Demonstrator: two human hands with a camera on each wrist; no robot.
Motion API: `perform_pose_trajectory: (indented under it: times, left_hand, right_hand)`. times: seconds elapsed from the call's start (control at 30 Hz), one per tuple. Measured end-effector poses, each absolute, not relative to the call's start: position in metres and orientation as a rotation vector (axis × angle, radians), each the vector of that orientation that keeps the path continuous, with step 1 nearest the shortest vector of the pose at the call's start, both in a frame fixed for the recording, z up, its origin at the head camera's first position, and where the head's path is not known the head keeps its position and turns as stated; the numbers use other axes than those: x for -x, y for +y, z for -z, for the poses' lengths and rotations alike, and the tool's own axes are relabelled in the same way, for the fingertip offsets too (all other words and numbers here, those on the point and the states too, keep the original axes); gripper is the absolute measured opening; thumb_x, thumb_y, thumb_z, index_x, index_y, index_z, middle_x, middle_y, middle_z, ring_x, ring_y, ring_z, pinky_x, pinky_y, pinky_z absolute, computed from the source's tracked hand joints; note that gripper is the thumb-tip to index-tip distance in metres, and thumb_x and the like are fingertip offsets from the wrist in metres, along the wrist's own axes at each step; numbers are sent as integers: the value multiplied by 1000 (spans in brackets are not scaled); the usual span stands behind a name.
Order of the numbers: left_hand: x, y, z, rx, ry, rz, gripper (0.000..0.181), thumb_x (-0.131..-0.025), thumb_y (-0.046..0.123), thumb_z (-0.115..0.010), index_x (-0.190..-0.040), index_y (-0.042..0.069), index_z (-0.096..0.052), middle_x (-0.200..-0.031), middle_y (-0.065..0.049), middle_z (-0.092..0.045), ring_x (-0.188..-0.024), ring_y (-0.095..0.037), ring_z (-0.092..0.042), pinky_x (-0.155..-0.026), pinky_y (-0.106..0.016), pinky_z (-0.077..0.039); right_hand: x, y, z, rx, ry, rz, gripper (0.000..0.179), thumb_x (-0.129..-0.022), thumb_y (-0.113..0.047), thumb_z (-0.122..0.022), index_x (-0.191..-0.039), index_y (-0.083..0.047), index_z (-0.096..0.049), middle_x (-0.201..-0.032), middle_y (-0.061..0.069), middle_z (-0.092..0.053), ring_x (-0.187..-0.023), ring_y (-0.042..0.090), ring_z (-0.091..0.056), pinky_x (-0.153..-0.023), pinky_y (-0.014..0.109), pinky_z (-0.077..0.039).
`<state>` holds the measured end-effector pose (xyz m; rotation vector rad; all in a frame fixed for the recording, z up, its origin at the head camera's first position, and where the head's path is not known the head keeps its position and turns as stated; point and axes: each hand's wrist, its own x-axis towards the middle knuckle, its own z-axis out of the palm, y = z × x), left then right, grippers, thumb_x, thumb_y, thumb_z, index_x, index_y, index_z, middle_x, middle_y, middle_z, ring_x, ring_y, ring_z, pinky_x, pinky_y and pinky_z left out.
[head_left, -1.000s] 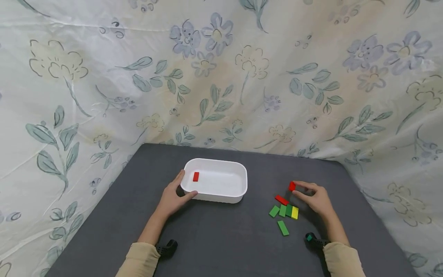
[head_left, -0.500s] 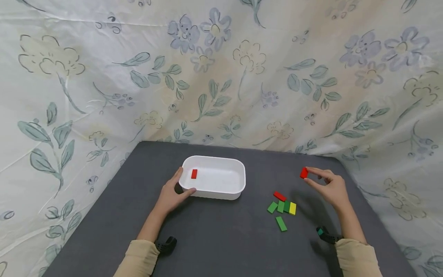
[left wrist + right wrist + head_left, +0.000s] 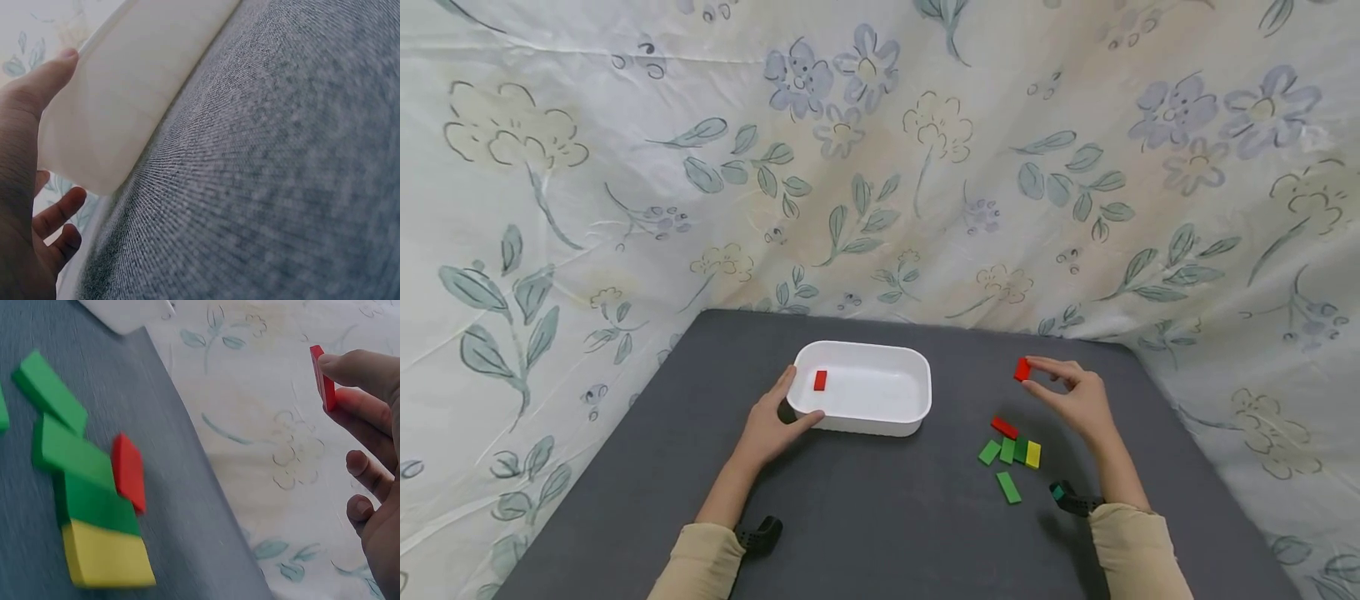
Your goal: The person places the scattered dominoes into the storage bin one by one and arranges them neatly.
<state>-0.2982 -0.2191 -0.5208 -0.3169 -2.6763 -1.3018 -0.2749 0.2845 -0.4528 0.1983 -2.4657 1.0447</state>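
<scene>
My left hand (image 3: 772, 425) grips the near left corner of a white plastic tray (image 3: 880, 427), thumb against the front wall and fingers at the left end. In the left wrist view the thumb touches the tray's (image 3: 119, 94) side. A red block (image 3: 820, 381) lies inside the tray on the left. My right hand (image 3: 1075, 398) pinches another red block (image 3: 1022, 369) between thumb and fingers, raised above the table, as the right wrist view shows of this red block (image 3: 322, 378). Below it lies a loose group: a red block (image 3: 1004, 427), several green blocks (image 3: 1008, 487) and a yellow block (image 3: 1033, 455).
The dark grey table (image 3: 880, 533) carries the tray and blocks. A floral cloth (image 3: 880, 167) hangs behind and along both sides. Black wrist cameras (image 3: 760, 535) are strapped to both wrists.
My right hand, holding the red block, rose away from the loose blocks and out to the right, then came back left. My left hand stays at the tray.
</scene>
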Motion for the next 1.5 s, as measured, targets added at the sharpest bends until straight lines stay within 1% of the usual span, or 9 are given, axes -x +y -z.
perform_pose_trajectory:
  times: [0.23,0.47,0.63,0.77,0.93,1.1,1.23,1.33,1.5]
  left_hand:
    - [299,-221,521,328,-2673,1303,108,-88,53,-83,-169,10,-25,-174,-13,-28,-160,-39,-28,-124,-67,-23]
    - [299,-222,516,337,-2679,1299,107,-88,52,-83,-168,7,-28,-173,-14,-29,-160,-39,-28,-124,-68,-23]
    - [299,-222,515,334,-2700,1293,108,-88,54,-82,-169,9,-26,-174,-12,-28,-160,-39,-28,-124,-68,-23]
    - [300,-222,515,323,-2695,1291,108,-88,54,-82,-169,10,-27,-174,-12,-29,-159,-41,-29,-124,-70,-22]
    - [301,-223,516,328,-2689,1290,107,-87,53,-83,-168,8,-29,-173,-13,-30,-159,-41,-29,-124,-70,-22]
    - [302,-223,516,325,-2702,1294,108,-87,54,-83,-169,11,-27,-174,-11,-29,-160,-40,-28,-124,-69,-23]
    - [303,-223,515,318,-2703,1302,108,-87,55,-83,-169,11,-27,-174,-10,-28,-160,-39,-28,-124,-69,-23]
    - [304,-223,513,307,-2714,1299,108,-87,56,-82,-169,11,-28,-174,-11,-28,-159,-41,-29,-124,-69,-24]
    - [305,-223,514,289,-2736,1294,108,-87,58,-81,-169,14,-27,-174,-11,-28,-158,-43,-31,-121,-70,-30]
  right_hand:
    - [291,254,457,-238,-2469,-1150,37,-92,-24,-86,-127,-14,-79,-126,12,-76,-87,12,-48,-62,31,-30]
    - [307,218,464,-237,-2489,-1320,40,-92,-33,-86,-130,-21,-79,-126,6,-75,-97,31,-53,-73,32,-35]
    - [317,187,468,-290,-2484,-1352,39,-91,-27,-87,-128,-19,-80,-125,7,-77,-99,39,-54,-70,32,-34]
    - [327,161,467,-338,-2487,-1364,38,-89,-22,-88,-126,-16,-80,-124,8,-78,-99,40,-56,-71,32,-34]
    - [337,133,466,-384,-2520,-1369,37,-89,-20,-87,-125,-15,-81,-122,8,-79,-99,39,-59,-72,32,-40]
    - [346,108,467,-418,-2547,-1365,38,-88,-22,-89,-124,-16,-82,-123,5,-79,-101,39,-60,-75,36,-43]
    - [352,87,468,-451,-2571,-1347,38,-86,-25,-90,-122,-20,-83,-122,-1,-79,-99,29,-60,-82,40,-46]
    - [355,71,468,-511,-2598,-1298,37,-86,-26,-90,-122,-21,-83,-120,-2,-80,-95,21,-58,-81,39,-48]
    - [363,48,468,-622,-2631,-1223,36,-87,-25,-88,-122,-19,-82,-117,-2,-81,-95,20,-61,-82,34,-51]
